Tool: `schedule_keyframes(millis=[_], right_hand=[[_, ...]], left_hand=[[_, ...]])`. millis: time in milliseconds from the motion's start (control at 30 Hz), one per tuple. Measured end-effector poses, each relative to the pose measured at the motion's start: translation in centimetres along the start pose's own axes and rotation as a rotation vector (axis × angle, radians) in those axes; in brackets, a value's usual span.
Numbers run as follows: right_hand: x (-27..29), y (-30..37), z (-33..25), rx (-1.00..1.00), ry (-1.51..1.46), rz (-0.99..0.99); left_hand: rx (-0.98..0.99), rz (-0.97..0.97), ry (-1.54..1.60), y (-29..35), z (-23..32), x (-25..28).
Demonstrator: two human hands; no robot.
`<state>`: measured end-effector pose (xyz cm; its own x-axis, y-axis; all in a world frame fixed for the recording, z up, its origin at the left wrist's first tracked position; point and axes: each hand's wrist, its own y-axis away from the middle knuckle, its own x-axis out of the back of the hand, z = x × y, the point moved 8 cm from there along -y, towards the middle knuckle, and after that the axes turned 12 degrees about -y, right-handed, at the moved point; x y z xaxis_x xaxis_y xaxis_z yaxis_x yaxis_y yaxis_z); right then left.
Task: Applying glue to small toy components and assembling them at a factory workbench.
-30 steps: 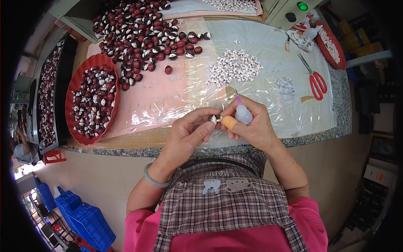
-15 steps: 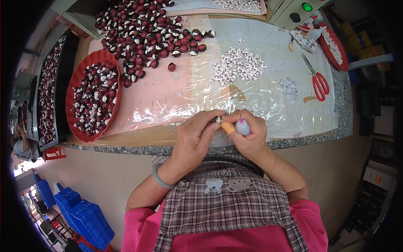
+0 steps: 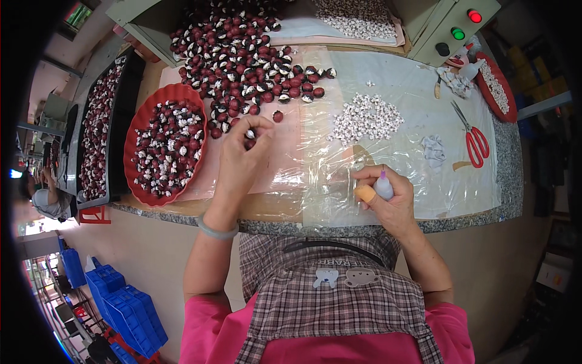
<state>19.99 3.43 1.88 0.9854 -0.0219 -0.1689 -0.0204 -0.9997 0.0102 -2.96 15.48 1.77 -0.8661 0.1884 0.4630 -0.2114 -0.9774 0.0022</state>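
Observation:
My left hand (image 3: 244, 159) is at the near edge of the pile of balls, its thumb and fingers curled round a small dark red, black and white ball (image 3: 250, 134), partly hidden by them. Over the plastic-covered sheet, my right hand (image 3: 391, 197) grips a small translucent squeeze bottle (image 3: 384, 187) with a purple tip. An orange cover (image 3: 365, 193) wraps my right thumb. Many red, black and white balls (image 3: 236, 79) lie heaped at the back. Beyond my right hand spreads a heap of small white pieces (image 3: 368, 119) with dark marks.
On the left stand a red scalloped tray (image 3: 129, 159) of balls topped with white pieces and a long black tray (image 3: 108, 195). Red-handled scissors (image 3: 477, 147), a crumpled cloth (image 3: 433, 150) and a red dish (image 3: 507, 112) lie right. A machine housing (image 3: 433, 36) stands behind.
My hands have parted. The left has moved left and away from me to the pile; the right keeps the bottle, slightly farther right. The view has shifted, showing more of the back.

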Motion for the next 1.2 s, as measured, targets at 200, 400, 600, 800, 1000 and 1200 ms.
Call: schedule_keyframes(millis=[200,400,600,800,1000,1200], right_hand=[[-0.1,0.0,-0.1,0.045,0.149,-0.006],[0.7,0.0,-0.1,-0.039,0.144,0.024],[0.9,-0.5,-0.4,-0.035,-0.224,-0.059],[1.8,-0.5,-1.6,0.114,0.034,-0.006],[2.1,0.1,-1.8,0.005,-0.220,0.107],[2.4,0.1,-3.0,0.145,-0.213,0.220]], left_hand=[[-0.355,0.197,-0.606,-2.3,2.8,-0.4],[-0.399,0.122,-0.516,-1.6,3.3,-1.0],[0.243,-0.415,0.914,3.4,2.2,-5.3],[0.322,-0.440,1.015,5.6,2.2,-7.3],[0.246,-0.465,0.981,6.1,2.8,-7.8],[0.274,-0.477,0.904,6.3,2.7,-8.1]])
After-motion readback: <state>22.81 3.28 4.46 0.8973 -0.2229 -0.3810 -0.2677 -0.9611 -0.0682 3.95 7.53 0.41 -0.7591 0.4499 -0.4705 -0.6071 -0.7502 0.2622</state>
